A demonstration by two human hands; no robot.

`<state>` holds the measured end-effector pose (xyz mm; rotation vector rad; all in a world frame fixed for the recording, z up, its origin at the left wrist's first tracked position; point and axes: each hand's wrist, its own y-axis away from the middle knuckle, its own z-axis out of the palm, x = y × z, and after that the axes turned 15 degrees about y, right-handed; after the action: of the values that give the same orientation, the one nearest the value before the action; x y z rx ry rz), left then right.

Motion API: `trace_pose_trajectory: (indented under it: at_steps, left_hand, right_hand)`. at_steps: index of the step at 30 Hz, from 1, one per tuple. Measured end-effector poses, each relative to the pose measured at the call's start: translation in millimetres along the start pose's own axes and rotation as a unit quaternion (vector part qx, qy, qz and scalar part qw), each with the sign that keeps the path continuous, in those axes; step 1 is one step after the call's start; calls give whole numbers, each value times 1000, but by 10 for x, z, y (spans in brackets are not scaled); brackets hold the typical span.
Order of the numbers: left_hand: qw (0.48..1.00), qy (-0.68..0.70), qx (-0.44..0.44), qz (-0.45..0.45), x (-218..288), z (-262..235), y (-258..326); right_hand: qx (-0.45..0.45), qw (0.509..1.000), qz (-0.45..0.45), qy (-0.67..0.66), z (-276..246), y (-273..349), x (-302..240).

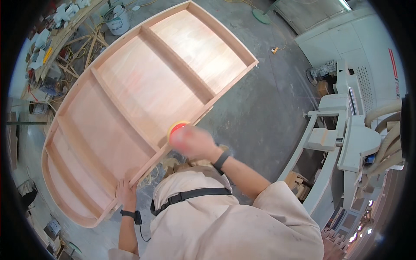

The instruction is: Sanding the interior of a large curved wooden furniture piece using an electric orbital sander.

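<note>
A large pale wooden frame (118, 105) with a thin panel base and several cross ribs lies open side up in front of me. In my right hand (190, 141), blurred by motion, is a round red sanding pad with a yellow rim (175, 128). The pad is at the inner side of the frame's near rail, close to the end of a middle rib. My left hand (126, 195) grips the near rail further left, fingers over its top edge. What supports the frame is mostly hidden beneath it.
At the right stands a grey machine (320, 130) with thick hoses (388, 134). A white bucket (117, 21) and a cluttered wooden bench (65, 37) are at the far left. A cable with an orange plug (274, 50) lies on the grey floor (264, 117).
</note>
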<state>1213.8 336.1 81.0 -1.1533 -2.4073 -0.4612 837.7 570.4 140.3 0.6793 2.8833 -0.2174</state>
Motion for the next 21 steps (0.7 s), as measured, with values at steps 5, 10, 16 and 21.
trace_pose_trajectory:
  at_steps: [5,10,16,21]
  left_hand:
    - [997,-25,43,-53,160,76,-39]
    - [985,-24,63,-158,340,244,-145]
    - [935,146,48,-319,1197,-539,-757]
    - [440,783,440,-10,2703,-1452,-1568]
  right_hand:
    - [86,973,214,28,-286,-146,1953]
    - [167,871,455,78,-434,-474,4211]
    - [83,913,398,38,-695,-578,3986]
    - [26,988,147,38,-354,-494,2705]
